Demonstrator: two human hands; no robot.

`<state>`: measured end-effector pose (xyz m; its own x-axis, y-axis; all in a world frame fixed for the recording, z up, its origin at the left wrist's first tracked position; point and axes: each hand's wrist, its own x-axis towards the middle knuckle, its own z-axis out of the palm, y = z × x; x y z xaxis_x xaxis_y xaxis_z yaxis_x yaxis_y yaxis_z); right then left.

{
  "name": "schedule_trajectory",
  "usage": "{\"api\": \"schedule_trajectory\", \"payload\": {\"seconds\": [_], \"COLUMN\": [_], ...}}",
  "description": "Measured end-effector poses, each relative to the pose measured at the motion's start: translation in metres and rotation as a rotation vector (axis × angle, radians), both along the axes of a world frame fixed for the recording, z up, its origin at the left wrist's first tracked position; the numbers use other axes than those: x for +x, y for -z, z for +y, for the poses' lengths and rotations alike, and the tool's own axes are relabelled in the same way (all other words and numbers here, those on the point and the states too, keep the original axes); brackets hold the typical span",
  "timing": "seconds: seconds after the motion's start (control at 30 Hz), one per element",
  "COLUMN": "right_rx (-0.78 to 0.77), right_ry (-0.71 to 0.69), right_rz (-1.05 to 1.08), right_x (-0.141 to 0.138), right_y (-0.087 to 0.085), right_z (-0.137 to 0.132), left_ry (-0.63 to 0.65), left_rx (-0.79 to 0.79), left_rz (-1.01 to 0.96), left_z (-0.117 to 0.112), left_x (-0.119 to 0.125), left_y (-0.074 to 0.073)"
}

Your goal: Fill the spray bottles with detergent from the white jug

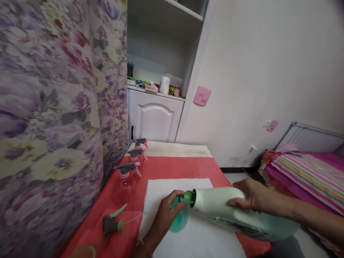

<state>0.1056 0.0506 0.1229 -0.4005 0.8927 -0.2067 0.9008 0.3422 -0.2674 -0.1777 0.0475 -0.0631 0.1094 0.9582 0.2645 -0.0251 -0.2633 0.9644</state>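
Observation:
My left hand (164,215) is wrapped round a small teal spray bottle (179,218) that stands on a white cloth (177,200), its spray head off. My right hand (251,195) grips a large pale green jug (242,216), tipped on its side so that its green spout (189,197) meets the teal bottle's mouth. A green and grey trigger spray head (113,223) with its thin tube lies on the red tabletop (172,168), left of my left hand.
Three clear pink-trigger spray bottles (128,175) line the table's left edge beside a flowered curtain (53,118). A white cupboard (154,116) with small items on top stands behind. A striped bed (309,175) is at the right.

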Motion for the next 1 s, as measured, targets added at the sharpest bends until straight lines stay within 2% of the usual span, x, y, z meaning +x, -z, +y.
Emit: {"api": "schedule_trajectory", "payload": {"seconds": [0.5,1.0], "right_rx": [0.175,0.123], "right_ry": [-0.096,-0.086], "right_rz": [-0.189,-0.228], "right_x": [-0.002,-0.011], "right_y": [-0.011,-0.025], "right_z": [0.007,0.006], "left_ry": [-0.038,-0.039], "left_rx": [-0.045,-0.041], "left_rz": [0.018,0.023], "left_z": [-0.005,-0.006], "left_x": [0.002,0.003], "left_y": [-0.010,-0.013]}}
